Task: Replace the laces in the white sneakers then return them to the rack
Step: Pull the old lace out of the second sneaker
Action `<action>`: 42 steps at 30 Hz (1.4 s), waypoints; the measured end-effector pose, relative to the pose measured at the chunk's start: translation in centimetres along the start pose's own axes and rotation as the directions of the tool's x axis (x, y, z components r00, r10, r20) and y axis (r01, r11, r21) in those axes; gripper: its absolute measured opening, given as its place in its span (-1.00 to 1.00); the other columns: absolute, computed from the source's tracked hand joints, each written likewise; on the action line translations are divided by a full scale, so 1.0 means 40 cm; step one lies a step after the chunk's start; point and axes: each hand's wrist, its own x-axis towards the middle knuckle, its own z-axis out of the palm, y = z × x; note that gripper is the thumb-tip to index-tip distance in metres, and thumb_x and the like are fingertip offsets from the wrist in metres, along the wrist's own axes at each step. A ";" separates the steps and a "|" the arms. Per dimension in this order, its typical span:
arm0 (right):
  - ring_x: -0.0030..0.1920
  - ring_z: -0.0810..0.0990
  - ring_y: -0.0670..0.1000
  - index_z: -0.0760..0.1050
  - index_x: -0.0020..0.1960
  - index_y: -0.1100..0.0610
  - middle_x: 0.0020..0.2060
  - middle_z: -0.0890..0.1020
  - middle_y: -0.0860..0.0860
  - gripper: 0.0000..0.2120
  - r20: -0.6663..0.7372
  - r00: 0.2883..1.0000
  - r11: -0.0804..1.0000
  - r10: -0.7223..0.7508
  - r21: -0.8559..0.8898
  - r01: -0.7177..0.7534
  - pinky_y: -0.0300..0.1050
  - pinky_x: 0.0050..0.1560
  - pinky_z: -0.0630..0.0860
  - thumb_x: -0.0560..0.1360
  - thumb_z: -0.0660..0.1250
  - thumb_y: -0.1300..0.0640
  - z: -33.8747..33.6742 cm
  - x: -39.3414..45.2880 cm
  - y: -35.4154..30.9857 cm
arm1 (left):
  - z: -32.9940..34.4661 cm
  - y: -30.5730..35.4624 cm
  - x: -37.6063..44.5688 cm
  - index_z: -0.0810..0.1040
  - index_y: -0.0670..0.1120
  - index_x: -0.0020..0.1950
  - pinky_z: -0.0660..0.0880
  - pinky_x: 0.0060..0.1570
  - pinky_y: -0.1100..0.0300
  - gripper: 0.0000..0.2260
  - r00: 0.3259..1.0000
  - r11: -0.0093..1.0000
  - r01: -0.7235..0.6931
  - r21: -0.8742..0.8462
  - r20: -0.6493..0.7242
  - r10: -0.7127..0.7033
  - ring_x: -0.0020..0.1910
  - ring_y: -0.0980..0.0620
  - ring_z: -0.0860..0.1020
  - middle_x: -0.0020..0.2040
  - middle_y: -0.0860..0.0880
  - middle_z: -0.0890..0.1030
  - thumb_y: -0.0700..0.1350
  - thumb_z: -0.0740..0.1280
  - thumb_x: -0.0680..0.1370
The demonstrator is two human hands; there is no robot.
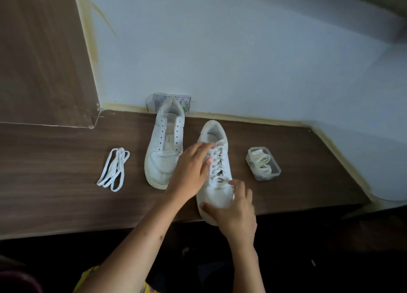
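Note:
Two white sneakers stand on a brown wooden table, toes toward me. The left sneaker has bare eyelets and no lace. The right sneaker is laced. My left hand lies over its left side, fingers spread across the upper laces, thumb touching the lacing. My right hand grips the toe of that sneaker, thumb on its left side, fingers curled over the top. A loose white lace lies coiled on the table left of the shoes.
A small clear plastic box holding a cream lace sits right of the laced sneaker. A printed card or packet leans against the pale wall behind the left sneaker. A raised wooden block fills the far left. The table's front edge runs under my forearms.

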 end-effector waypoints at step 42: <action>-0.28 0.53 -0.12 0.54 -0.10 0.21 -0.30 0.61 -0.02 -0.97 0.058 0.928 0.286 -0.367 0.957 0.053 -0.31 -0.22 0.48 0.45 0.35 0.28 -0.014 0.203 -0.080 | -0.011 -0.040 0.102 0.50 -0.01 0.31 0.43 0.19 0.29 -0.67 0.986 0.896 0.093 -0.434 0.165 -0.022 0.15 0.18 0.53 0.09 0.10 0.62 0.08 0.30 0.59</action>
